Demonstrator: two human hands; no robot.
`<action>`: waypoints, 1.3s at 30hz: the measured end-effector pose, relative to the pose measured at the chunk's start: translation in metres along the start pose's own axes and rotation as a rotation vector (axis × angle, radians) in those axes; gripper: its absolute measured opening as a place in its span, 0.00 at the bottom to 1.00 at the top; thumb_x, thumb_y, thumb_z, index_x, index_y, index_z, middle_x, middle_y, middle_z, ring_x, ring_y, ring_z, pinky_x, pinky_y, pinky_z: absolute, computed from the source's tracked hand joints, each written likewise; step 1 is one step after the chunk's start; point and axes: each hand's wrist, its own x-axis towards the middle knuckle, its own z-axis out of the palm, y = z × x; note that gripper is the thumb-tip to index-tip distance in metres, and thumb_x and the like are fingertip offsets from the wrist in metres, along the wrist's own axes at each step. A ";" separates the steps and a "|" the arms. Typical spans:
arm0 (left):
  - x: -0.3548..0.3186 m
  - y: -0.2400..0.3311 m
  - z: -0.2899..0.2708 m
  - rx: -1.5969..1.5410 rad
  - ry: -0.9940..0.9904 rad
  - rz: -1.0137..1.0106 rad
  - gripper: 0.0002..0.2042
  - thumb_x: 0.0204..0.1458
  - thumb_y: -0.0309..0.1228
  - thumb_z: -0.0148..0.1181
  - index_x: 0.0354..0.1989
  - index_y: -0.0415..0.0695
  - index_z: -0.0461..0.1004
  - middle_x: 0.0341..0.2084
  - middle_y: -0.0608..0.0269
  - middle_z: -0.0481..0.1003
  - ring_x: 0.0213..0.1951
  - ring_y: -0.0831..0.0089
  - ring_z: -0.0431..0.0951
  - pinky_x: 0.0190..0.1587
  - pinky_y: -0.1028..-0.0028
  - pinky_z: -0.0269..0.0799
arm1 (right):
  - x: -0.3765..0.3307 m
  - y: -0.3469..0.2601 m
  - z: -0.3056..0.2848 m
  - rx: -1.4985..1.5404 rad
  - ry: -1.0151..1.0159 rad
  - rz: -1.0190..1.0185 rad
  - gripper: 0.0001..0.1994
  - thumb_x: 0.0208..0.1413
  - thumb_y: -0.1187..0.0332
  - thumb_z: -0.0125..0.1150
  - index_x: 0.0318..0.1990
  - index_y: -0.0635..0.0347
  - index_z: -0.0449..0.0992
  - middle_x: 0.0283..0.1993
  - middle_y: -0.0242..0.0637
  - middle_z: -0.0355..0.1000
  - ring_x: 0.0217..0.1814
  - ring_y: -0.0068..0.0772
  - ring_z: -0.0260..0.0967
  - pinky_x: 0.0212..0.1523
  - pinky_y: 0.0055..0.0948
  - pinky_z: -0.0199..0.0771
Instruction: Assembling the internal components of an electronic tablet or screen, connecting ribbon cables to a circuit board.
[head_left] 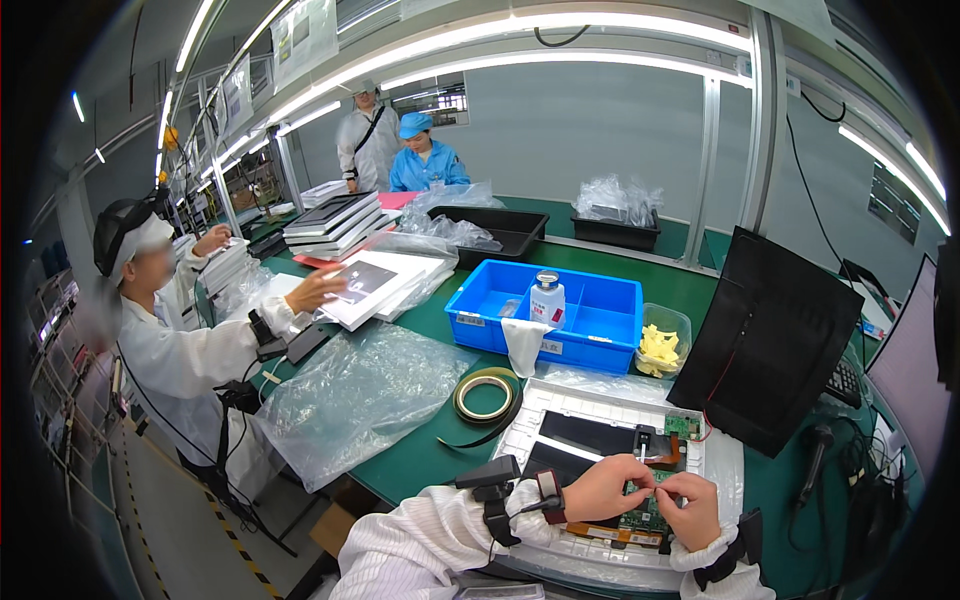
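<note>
In front of me lies a white device housing [560, 400] with dark battery-like panels inside. A green circuit board [638, 517] sits in its near part, partly covered by my hands, and a smaller green board [683, 428] is at its far right. Over the larger board, my left hand [606, 488] is closed in a pinch. My right hand [692, 510] pinches close against it, fingertips almost meeting. Whatever they hold, if anything, is too small to make out. An orange-brown flat cable [668, 459] runs just beyond the fingertips.
Behind the housing stands a blue divided bin [480, 334] with a white bottle [547, 300]. A tape roll [484, 398] and plastic sheeting [370, 385] lie left. At right are a tilted black panel [770, 340] and cables. A co-worker handles a white panel [375, 280] at left.
</note>
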 end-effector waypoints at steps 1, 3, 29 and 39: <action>0.000 -0.001 0.000 -0.003 0.003 -0.001 0.05 0.39 0.25 0.56 0.26 0.39 0.70 0.23 0.58 0.70 0.29 0.65 0.70 0.33 0.73 0.65 | 0.000 0.001 0.000 0.002 0.001 0.008 0.02 0.36 0.78 0.56 0.21 0.67 0.72 0.20 0.38 0.68 0.19 0.25 0.64 0.20 0.19 0.63; 0.001 -0.003 0.000 -0.028 -0.004 -0.012 0.06 0.39 0.25 0.56 0.26 0.38 0.70 0.23 0.58 0.70 0.28 0.66 0.70 0.32 0.74 0.65 | 0.001 0.002 -0.001 0.053 0.005 0.042 0.02 0.37 0.78 0.56 0.21 0.68 0.72 0.19 0.37 0.68 0.19 0.24 0.64 0.20 0.19 0.62; 0.044 0.005 -0.062 0.000 0.321 -0.124 0.06 0.43 0.27 0.53 0.26 0.37 0.72 0.20 0.64 0.72 0.23 0.80 0.70 0.25 0.81 0.66 | 0.001 0.025 -0.038 1.302 0.163 0.294 0.05 0.45 0.76 0.53 0.30 0.66 0.71 0.26 0.39 0.70 0.24 0.27 0.65 0.27 0.25 0.63; 0.170 -0.060 -0.063 0.704 0.377 -0.100 0.05 0.37 0.28 0.53 0.22 0.42 0.74 0.19 0.58 0.73 0.27 0.62 0.72 0.31 0.66 0.67 | 0.003 0.022 -0.040 1.338 0.280 0.403 0.02 0.46 0.78 0.51 0.28 0.65 0.70 0.23 0.37 0.68 0.24 0.26 0.65 0.28 0.24 0.64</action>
